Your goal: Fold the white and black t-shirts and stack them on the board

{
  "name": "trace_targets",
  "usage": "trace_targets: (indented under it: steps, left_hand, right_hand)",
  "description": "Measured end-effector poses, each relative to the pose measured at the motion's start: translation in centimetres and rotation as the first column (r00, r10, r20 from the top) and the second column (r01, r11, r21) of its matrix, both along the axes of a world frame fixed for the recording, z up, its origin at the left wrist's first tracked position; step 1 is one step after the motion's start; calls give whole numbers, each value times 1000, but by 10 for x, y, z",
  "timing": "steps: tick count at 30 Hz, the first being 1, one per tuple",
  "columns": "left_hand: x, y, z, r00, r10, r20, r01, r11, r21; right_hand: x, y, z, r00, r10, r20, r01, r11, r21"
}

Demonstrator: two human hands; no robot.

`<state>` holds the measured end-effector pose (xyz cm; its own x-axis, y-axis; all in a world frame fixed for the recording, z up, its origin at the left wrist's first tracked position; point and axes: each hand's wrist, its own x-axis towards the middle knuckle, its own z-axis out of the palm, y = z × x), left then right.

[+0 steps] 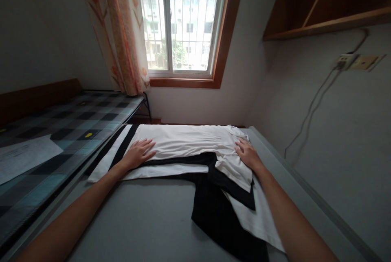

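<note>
Several white and black shirts lie stacked in layers on a grey surface, with a white shirt [183, 138] on top. My left hand [139, 154] rests flat on the left part of the top shirt, fingers spread. At the other end, near its collar, my right hand [247, 154] lies with fingers apart on the white cloth. Below the top shirt, black cloth [214, 209] and more white cloth [253, 217] stick out toward me. The sleeves overlap at the right side.
A grey table [146, 221] bears the shirts. To the left stands a bed with a checked mattress [100, 111] and a paper [27, 156] on it. A curtain [119, 30] hangs by the window; a wooden shelf [330, 26] and a socket [346, 62] are at the right.
</note>
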<state>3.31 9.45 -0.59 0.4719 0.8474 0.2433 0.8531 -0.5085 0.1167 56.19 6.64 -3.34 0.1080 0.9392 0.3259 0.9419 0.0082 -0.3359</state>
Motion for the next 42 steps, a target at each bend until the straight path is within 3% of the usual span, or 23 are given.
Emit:
trace_targets:
  steps: [4, 9, 13, 19, 22, 26, 30, 37, 40, 42]
  left_hand:
    - [28, -5, 9, 994, -29, 105, 16, 992, 124]
    - [102, -10, 32, 915, -258, 312, 264, 964, 24]
    - [166, -15, 48, 818, -438, 372, 486, 873, -43]
    - [232, -21, 56, 692, -684, 231, 718, 684, -129]
    - [247, -20, 55, 704, -696, 142, 708, 671, -222]
    - [257, -19, 57, 753, -652, 87, 640, 695, -326]
    - [265, -21, 59, 747, -660, 81, 654, 707, -270]
    - [269, -21, 55, 660, -713, 235, 750, 645, -148]
    - [269, -21, 55, 666, -687, 290, 740, 659, -137]
    - [271, -21, 54, 691, -640, 336, 710, 688, -151]
  right_hand:
    - [-2, -1, 0, 999, -23, -38, 23, 1000, 8]
    - [-5, -2, 2, 992, -13, -127, 25, 995, 93]
    - [-4, -4, 11, 970, -93, -226, 139, 971, 197]
    - [1, -9, 21, 925, -158, -345, 262, 923, 281]
    - [3, -9, 22, 873, -166, -459, 308, 917, 254]
    - [2, -10, 24, 837, -160, -523, 325, 915, 240]
    - [1, -13, 27, 841, -131, -525, 295, 924, 242]
    - [-4, -13, 35, 803, -71, -592, 253, 940, 229]
    - [-6, -15, 45, 751, 9, -660, 139, 975, 171]
    - [-6, -21, 55, 703, 75, -707, -38, 997, 69]
